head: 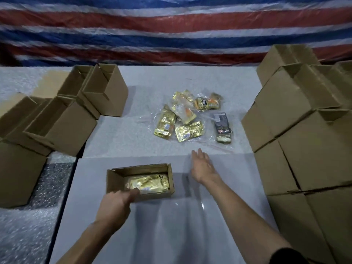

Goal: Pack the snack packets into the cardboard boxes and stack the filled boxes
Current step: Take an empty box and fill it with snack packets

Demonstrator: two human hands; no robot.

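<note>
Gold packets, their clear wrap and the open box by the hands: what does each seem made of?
Gold packets: metallic foil or foil-look film, shiny; the creases catch bright glints.
Clear wrap: thin see-through plastic, glossy and wrinkled, its edges barely visible.
Open box: brown cardboard, matte, an even dull brown with no shine; whether it is corrugated is too small to tell.

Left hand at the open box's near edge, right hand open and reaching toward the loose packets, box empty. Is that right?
Not quite. The head view shows the open box is not empty: a gold packet lies inside. The rest holds: left hand at its near edge, right hand open toward the loose packets.
</note>
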